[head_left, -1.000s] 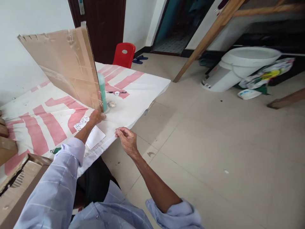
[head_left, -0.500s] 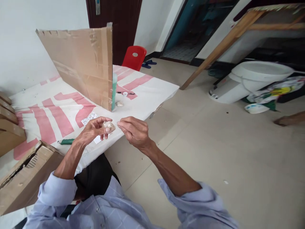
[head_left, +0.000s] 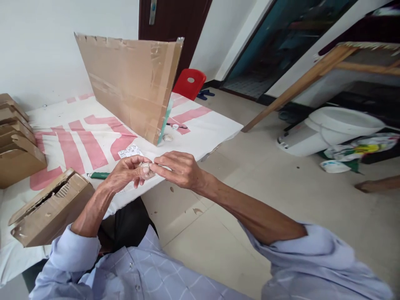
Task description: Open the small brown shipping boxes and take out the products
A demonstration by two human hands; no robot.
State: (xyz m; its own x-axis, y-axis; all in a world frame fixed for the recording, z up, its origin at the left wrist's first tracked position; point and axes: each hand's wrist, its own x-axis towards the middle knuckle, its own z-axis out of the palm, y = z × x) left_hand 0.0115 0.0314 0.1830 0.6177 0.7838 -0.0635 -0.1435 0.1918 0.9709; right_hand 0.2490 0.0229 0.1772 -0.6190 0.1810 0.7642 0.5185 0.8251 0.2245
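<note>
My left hand point(head_left: 131, 168) is closed around a small whitish, partly shiny lump point(head_left: 146, 169) just above the table's front edge. Its exact kind is unclear. At the lump's right side, my right hand point(head_left: 178, 167) has its thumb and fingers pinched together, with the tips touching it. The fingers of both hands cover much of the lump. Behind my left hand lies a printed white sheet point(head_left: 129, 152). To the left, a green-handled tool point(head_left: 99, 175) rests on the cloth, its far right end hidden by my left forearm.
An upright cardboard panel point(head_left: 128, 83) stands across the table point(head_left: 215, 129), with another small pale lump point(head_left: 168, 137) and a pen point(head_left: 178, 126) near it. Cardboard boxes point(head_left: 51, 210) are at left. A red chair point(head_left: 189, 83) and white bucket point(head_left: 340, 125) stand beyond. Scraps point(head_left: 197, 211) lie on the floor.
My right hand has moved left, from apart to touching the lump in my left hand. The view has shifted, so the table and panel appear farther right.
</note>
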